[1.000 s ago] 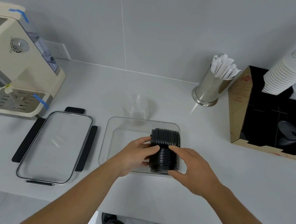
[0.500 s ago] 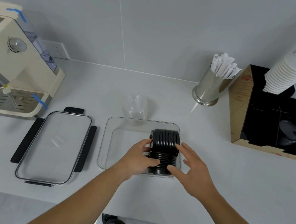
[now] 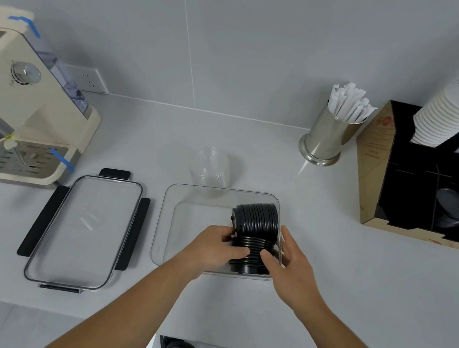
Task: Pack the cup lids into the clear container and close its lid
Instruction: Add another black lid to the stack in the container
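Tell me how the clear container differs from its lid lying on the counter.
The clear container is plain all round, while its lid has black clips on its edges. The container holds a stack of black cup lids along its right side; the lid has nothing on it. Both hands, left hand and right hand, are at the container; the lid lies untouched to its left. Both are see-through and rectangular.

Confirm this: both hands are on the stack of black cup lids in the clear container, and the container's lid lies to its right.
Not quite. The head view shows the container's lid lying left of the clear container. Both the left hand and right hand do touch the stack of black cup lids.
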Action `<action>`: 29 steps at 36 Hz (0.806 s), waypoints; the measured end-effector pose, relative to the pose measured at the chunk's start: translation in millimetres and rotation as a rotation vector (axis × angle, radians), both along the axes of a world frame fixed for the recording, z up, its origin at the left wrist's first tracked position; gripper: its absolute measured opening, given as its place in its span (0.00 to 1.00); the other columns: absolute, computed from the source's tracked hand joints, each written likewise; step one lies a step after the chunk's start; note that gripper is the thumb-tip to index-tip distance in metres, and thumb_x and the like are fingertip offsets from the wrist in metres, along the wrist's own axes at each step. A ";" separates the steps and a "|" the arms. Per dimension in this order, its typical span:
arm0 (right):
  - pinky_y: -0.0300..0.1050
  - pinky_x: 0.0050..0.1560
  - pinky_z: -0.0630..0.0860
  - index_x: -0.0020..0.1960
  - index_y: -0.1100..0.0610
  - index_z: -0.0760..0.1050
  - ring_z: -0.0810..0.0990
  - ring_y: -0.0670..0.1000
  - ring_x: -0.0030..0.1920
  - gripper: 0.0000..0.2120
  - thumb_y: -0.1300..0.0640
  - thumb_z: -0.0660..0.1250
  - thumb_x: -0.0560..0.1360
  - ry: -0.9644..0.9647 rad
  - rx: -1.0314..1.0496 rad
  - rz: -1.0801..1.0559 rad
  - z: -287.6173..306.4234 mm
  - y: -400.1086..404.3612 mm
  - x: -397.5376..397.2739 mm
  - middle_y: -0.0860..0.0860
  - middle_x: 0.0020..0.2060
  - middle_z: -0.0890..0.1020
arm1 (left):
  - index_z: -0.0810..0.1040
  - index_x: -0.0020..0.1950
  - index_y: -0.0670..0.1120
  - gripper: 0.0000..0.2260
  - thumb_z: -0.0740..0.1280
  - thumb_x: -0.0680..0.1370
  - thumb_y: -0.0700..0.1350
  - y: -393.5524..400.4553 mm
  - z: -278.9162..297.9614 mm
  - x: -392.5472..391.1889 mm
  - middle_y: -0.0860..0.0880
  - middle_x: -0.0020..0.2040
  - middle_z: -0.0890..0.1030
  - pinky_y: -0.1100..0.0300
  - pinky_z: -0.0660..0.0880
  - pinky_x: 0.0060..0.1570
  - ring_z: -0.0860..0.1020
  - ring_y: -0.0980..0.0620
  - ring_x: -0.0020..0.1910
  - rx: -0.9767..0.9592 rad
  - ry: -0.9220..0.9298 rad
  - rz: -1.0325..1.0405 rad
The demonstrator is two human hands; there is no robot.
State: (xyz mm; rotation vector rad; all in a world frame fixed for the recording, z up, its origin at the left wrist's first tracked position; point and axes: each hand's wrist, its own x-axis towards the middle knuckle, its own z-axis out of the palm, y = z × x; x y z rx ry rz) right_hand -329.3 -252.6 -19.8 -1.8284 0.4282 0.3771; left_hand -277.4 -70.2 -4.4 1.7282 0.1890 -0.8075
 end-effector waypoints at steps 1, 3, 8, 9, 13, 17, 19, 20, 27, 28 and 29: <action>0.40 0.66 0.69 0.77 0.41 0.57 0.73 0.41 0.67 0.34 0.52 0.69 0.75 0.000 -0.002 -0.005 -0.3 0.3 0.3 0.40 0.68 0.74 | 0.81 0.54 0.52 0.11 0.73 0.74 0.39 0.4 0.1 -0.2 0.50 0.56 0.84 0.53 0.75 0.63 0.81 0.51 0.57 0.002 0.007 0.000; 0.40 0.64 0.70 0.76 0.41 0.58 0.74 0.41 0.66 0.34 0.52 0.69 0.75 0.002 -0.003 -0.017 -0.9 0.6 0.9 0.39 0.66 0.75 | 0.81 0.57 0.50 0.12 0.72 0.75 0.41 1.8 0.5 -0.7 0.50 0.55 0.84 0.57 0.76 0.60 0.82 0.52 0.55 0.003 0.021 -0.003; 0.38 0.59 0.70 0.76 0.38 0.57 0.73 0.42 0.66 0.34 0.52 0.69 0.75 0.020 -0.010 -0.025 -0.6 -0.4 3.0 0.34 0.60 0.73 | 0.82 0.59 0.49 0.12 0.71 0.76 0.45 5.0 4.1 1.6 0.52 0.50 0.84 0.69 0.73 0.42 0.80 0.62 0.41 0.038 0.018 0.001; 0.38 0.59 0.69 0.76 0.39 0.57 0.72 0.42 0.66 0.35 0.52 0.69 0.75 0.024 -0.007 -0.029 -0.2 -0.6 3.7 0.34 0.62 0.72 | 0.82 0.58 0.50 0.11 0.71 0.76 0.45 5.5 4.8 2.4 0.52 0.49 0.84 0.69 0.73 0.42 0.80 0.62 0.42 0.038 0.016 0.007; 0.39 0.60 0.68 0.77 0.41 0.56 0.71 0.44 0.67 0.35 0.53 0.69 0.75 0.029 0.006 -0.044 2.3 -1.5 7.9 0.37 0.65 0.70 | 0.82 0.51 0.55 0.05 0.71 0.76 0.47 6.7 7.1 5.1 0.51 0.50 0.85 0.63 0.75 0.50 0.80 0.58 0.46 0.046 0.007 0.034; 0.41 0.64 0.67 0.77 0.43 0.56 0.71 0.45 0.68 0.35 0.54 0.69 0.76 0.022 0.010 -0.048 5.6 -2.7 11.8 0.42 0.70 0.70 | 0.82 0.47 0.57 0.03 0.71 0.75 0.49 7.9 7.4 7.2 0.51 0.50 0.86 0.59 0.76 0.57 0.81 0.56 0.49 0.060 0.003 0.053; 0.41 0.64 0.67 0.77 0.43 0.56 0.71 0.45 0.68 0.34 0.54 0.69 0.76 0.020 0.004 -0.044 6.6 -3.1 13.1 0.43 0.71 0.70 | 0.82 0.45 0.58 0.03 0.71 0.75 0.49 7.7 8.5 8.1 0.52 0.49 0.86 0.59 0.76 0.58 0.81 0.56 0.50 0.069 -0.006 0.065; 0.41 0.64 0.67 0.77 0.43 0.57 0.71 0.45 0.68 0.34 0.54 0.68 0.76 0.020 0.001 -0.040 6.9 -3.3 13.6 0.43 0.71 0.69 | 0.82 0.44 0.59 0.04 0.71 0.75 0.49 7.6 9.3 8.5 0.52 0.49 0.86 0.58 0.76 0.58 0.81 0.56 0.51 0.073 -0.008 0.073; 0.41 0.63 0.68 0.77 0.43 0.58 0.72 0.45 0.67 0.33 0.52 0.68 0.76 0.019 -0.007 -0.039 8.1 -6.1 16.5 0.44 0.72 0.69 | 0.81 0.48 0.58 0.04 0.69 0.77 0.48 8.6 12.4 11.1 0.51 0.51 0.84 0.54 0.75 0.62 0.81 0.53 0.54 0.082 0.009 0.094; 0.41 0.63 0.68 0.76 0.43 0.58 0.72 0.44 0.67 0.32 0.52 0.68 0.76 0.019 -0.010 -0.036 8.4 -6.5 17.2 0.44 0.72 0.70 | 0.81 0.53 0.55 0.06 0.69 0.77 0.48 8.7 12.4 11.4 0.51 0.52 0.84 0.53 0.75 0.63 0.80 0.53 0.55 0.083 0.010 0.095; 0.41 0.63 0.68 0.76 0.43 0.58 0.72 0.44 0.67 0.32 0.52 0.68 0.76 0.018 -0.014 -0.034 8.9 -7.1 18.2 0.43 0.72 0.70 | 0.80 0.61 0.50 0.13 0.70 0.77 0.48 9.1 12.2 12.1 0.51 0.54 0.83 0.51 0.74 0.65 0.80 0.53 0.57 0.089 0.010 0.098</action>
